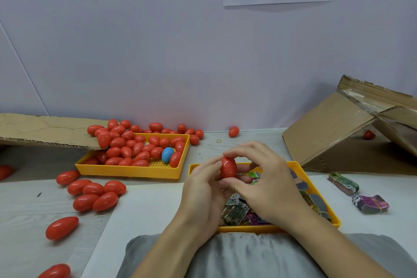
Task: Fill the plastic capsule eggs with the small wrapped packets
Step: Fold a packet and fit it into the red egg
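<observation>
A red capsule egg (228, 168) stands upright between both hands, above the near yellow tray (302, 170). My left hand (203, 187) holds its lower left side. My right hand (264, 183) pinches it from the top and right with thumb and fingers. The egg looks closed. Under my hands the tray holds several small wrapped packets (237, 210), green, purple and black. A second yellow tray (135, 170) at centre left is heaped with red eggs and one blue egg (167, 154).
Loose red eggs (97, 195) lie on the table at left and near the wall. Two banded packet bundles (370, 203) lie at right. A tipped cardboard box (352, 133) stands at far right; a flat cardboard sheet (45, 131) lies at far left.
</observation>
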Tool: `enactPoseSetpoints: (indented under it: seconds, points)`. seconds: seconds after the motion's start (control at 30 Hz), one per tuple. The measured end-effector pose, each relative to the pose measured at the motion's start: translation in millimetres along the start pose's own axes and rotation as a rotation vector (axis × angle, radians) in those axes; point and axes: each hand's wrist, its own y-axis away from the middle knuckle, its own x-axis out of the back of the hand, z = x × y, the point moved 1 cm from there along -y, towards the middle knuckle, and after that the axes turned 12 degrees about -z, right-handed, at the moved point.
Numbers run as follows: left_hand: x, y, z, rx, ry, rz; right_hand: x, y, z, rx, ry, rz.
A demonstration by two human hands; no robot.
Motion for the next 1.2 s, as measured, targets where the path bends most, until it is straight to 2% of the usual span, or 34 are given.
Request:
enactPoseSetpoints:
  seconds: [0.2,0.3,0.4,0.47,0.53,0.6,0.83,0.93,1.2]
  points:
    - [-4,1,1,0.034,0.009,0.006,-1,0,2,0.027,0.058,-0.005]
    - [-3,1,3,0.027,0.046,0.073,4,-1,2,0.002,0.007,0.0]
    - [0,-1,5,-0.027,0.064,0.196,16,-2,8,-0.08,-0.122,0.167]
    - [2,-2,6,-0.053,0.09,0.25,23,-2,19,-0.167,-0.111,0.248]
    - [4,-1,7,-0.053,0.147,0.28,26,-1,28,-0.257,-0.022,0.168]
    - [6,0,8,-0.036,0.202,0.288,23,0,33,-0.323,0.06,0.013]
    - [7,2,9,-0.012,0.232,0.261,2,5,32,-0.309,0.312,-0.423]
    - [7,3,9,0.002,0.207,0.272,1,7,33,-0.336,0.31,-0.475]
    - [5,3,9,0.011,0.183,0.292,7,5,28,-0.329,0.315,-0.471]
